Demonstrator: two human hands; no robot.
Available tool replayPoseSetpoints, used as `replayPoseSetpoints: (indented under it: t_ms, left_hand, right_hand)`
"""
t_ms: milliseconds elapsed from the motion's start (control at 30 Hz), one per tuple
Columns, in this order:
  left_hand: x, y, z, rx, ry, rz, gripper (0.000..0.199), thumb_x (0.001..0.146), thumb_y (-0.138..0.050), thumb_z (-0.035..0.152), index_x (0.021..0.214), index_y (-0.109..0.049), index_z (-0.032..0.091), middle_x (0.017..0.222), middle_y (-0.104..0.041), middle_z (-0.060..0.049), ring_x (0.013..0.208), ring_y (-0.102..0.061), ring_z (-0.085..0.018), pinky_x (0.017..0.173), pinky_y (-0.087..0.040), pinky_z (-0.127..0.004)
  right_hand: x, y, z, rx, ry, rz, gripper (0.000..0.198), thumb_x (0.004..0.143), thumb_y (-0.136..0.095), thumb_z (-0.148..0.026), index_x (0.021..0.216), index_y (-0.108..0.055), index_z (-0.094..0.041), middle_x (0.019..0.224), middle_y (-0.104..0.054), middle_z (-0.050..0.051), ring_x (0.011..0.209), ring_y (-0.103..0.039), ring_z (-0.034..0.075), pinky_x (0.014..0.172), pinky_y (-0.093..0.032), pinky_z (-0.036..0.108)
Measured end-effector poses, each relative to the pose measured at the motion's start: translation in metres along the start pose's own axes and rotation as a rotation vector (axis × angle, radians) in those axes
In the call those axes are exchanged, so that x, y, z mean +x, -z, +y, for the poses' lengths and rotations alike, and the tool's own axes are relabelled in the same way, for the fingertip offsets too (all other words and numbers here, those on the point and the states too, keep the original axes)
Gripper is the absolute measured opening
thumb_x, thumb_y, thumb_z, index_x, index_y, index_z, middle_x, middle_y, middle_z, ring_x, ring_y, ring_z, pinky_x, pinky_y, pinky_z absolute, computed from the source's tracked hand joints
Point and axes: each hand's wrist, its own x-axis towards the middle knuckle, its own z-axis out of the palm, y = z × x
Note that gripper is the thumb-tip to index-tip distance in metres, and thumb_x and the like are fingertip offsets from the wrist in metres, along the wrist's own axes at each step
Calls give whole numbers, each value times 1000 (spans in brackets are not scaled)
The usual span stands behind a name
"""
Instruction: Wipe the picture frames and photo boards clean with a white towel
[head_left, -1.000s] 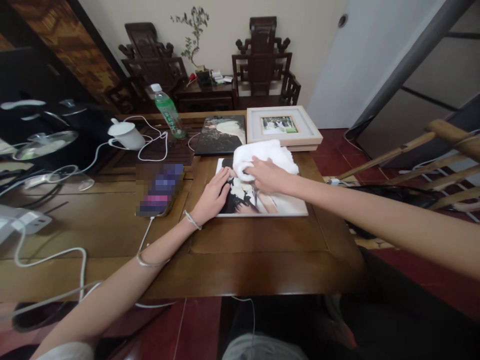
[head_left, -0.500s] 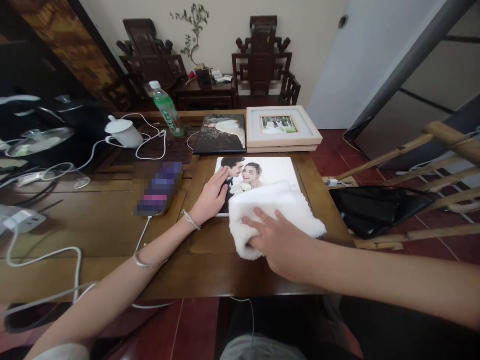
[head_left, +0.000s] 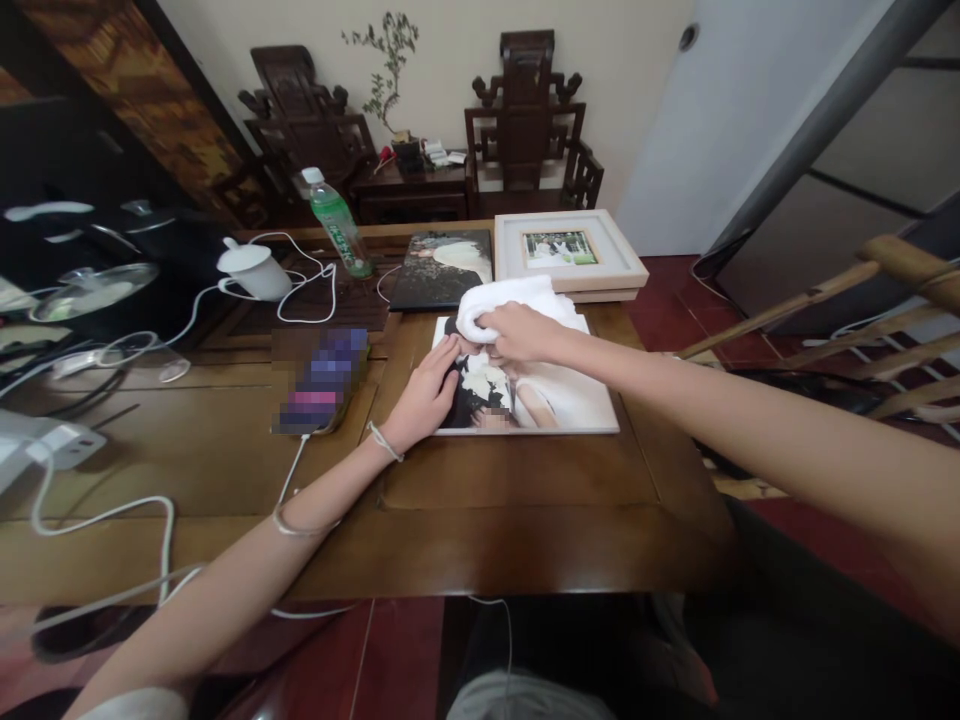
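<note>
A wedding photo panel (head_left: 559,400) with a white edge lies flat on the brown wooden table (head_left: 525,540) in front of me. My left hand (head_left: 431,390) rests on the panel's left side, fingers stretched out and holding nothing. A folded white towel (head_left: 517,292) covers the panel's far edge. My right hand (head_left: 517,330) grips this towel, fingers curled into its near fold and partly hidden by it. Behind the panel are a dark photo panel (head_left: 427,282) and a pale wooden picture frame (head_left: 637,278), which is stacked on another.
Left of the photo lies a phone (head_left: 319,385) with a white cable. Farther back stand a green-labelled bottle (head_left: 337,225) and a white lidded cup (head_left: 255,272) among looping cables. A power strip (head_left: 52,445) sits at far left, a wooden chair (head_left: 900,300) at right.
My right hand has moved the towel away from me, from the photo's near right corner to its far edge, uncovering the lower part. The left hand stays in place.
</note>
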Motion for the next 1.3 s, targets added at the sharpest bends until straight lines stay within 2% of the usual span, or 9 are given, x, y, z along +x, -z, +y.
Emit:
replayPoseSetpoints:
  t_ms: [133, 333, 500, 633, 767, 900, 1033, 1167, 1300]
  left_hand:
    - [0, -1, -2, -10, -7, 11, 50, 95, -37, 29, 143, -45, 13, 152, -39, -13, 143, -32, -25, 119, -25, -48]
    - [0, -1, -2, -17, -4, 1, 51, 95, -36, 27, 145, -42, 17, 153, -39, -10, 143, -32, -24, 119, -24, -48]
    - [0, 0, 2, -13, 9, 5, 50, 95, -37, 28, 143, -43, 16, 152, -40, -11, 143, -32, -25, 119, -25, -49]
    - [0, 0, 2, -2, 15, 9, 51, 95, -36, 29, 142, -44, 12, 152, -40, -13, 143, -32, -25, 119, -26, -46]
    - [0, -1, -1, 8, 11, 6, 50, 95, -35, 28, 142, -45, 12, 152, -40, -13, 143, -33, -25, 120, -25, -46]
    - [0, 0, 3, -45, 15, 37, 47, 97, -38, 31, 141, -47, 17, 151, -42, -9, 142, -34, -24, 119, -26, -47]
    - [-2, 5, 14, -140, 3, 179, 48, 100, -34, 40, 140, -49, 18, 151, -42, -10, 140, -39, -23, 119, -27, -44]
    - [-4, 7, 15, -251, 9, 308, 53, 102, -25, 48, 144, -44, 21, 154, -38, -6, 142, -35, -23, 120, -25, -42]
    - [-6, 6, 8, -300, 60, 356, 58, 102, -14, 52, 148, -38, 26, 156, -34, -2, 143, -34, -21, 119, -26, -40]
  right_hand:
    - [-21, -11, -17, 7, -18, 41, 47, 80, -42, -1, 121, -60, -15, 121, -62, 19, 115, -55, 33, 90, -43, 49]
    - [-96, -24, -55, 11, 111, -119, 50, 78, -42, 0, 122, -60, -15, 154, -36, 13, 143, -22, 39, 105, -28, 69]
    - [-137, -22, -72, 4, 189, -243, 48, 76, -45, -2, 118, -64, -16, 156, -32, 11, 142, -23, 42, 103, -32, 69]
    - [-129, -20, -61, -11, 219, -146, 47, 75, -44, 0, 113, -66, -17, 146, -48, 12, 136, -38, 36, 101, -40, 57]
    - [-94, -18, -33, -53, 98, -45, 46, 76, -45, -1, 115, -65, -17, 135, -56, 17, 129, -47, 33, 99, -42, 52]
    - [-52, -18, -15, -140, 30, -3, 54, 77, -43, 0, 127, -58, -15, 148, -42, 17, 136, -34, 40, 98, -38, 61]
    - [-26, -24, -27, -190, -31, -20, 57, 81, -45, -3, 136, -52, -16, 156, -29, 16, 140, -22, 46, 98, -32, 72]
    - [-32, -30, -51, -185, 129, -49, 50, 85, -51, -11, 133, -55, -18, 158, -26, 15, 142, -16, 47, 101, -26, 74]
    - [-67, -32, -72, -164, 343, -86, 42, 86, -47, -11, 124, -63, -18, 156, -30, 14, 142, -18, 46, 102, -26, 73]
